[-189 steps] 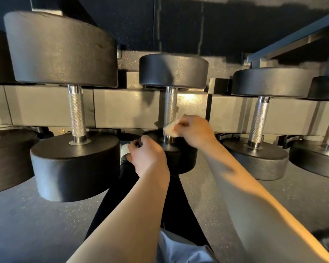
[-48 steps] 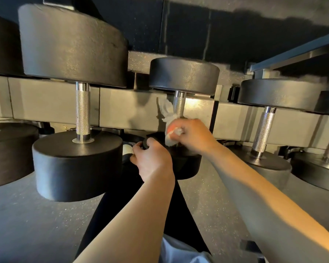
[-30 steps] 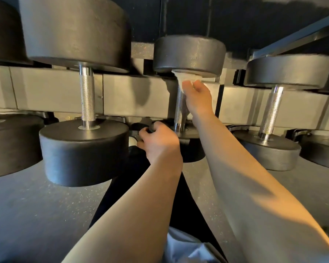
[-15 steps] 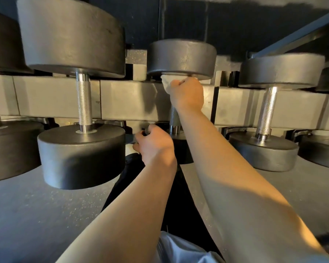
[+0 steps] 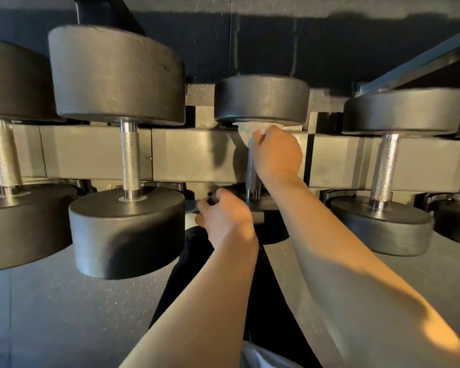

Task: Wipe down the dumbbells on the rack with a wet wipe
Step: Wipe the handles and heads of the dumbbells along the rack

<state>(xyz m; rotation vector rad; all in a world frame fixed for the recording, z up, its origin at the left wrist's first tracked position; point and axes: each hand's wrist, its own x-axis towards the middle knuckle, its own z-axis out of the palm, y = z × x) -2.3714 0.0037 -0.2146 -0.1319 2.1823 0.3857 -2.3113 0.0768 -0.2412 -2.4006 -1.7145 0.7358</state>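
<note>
Centre of frame: the dumbbell being wiped (image 5: 261, 98) lies across the rack (image 5: 96, 152) with its long axis running from the lower centre of the frame up toward the upper centre, so its far head points away from the viewer and its near head sits low, largely hidden behind the two forearms. The knurled handle (image 5: 252, 176) joins the two heads along that same line. The right hand (image 5: 276, 152) is at the upper end of the handle, fingers curled round a bunched white wet wipe (image 5: 246, 134), which is pressed against the inner face of the far head where the handle meets it; the wipe lies just above and to the left of the knuckles. The left hand (image 5: 225, 219) is lower in the frame, fingers curled over the edge of the near head, apparently steadying it; what lies under its fingertips cannot be told. The right hand is the nearer to the surface under treatment. Judgement: the remaining wiping runs around that inner face, so the wipe must travel round the handle rather than along it. Neighbouring dumbbells, one at left (image 5: 125, 144) and one at right (image 5: 391, 168), lie parallel, well apart from both hands and untouched at present
</note>
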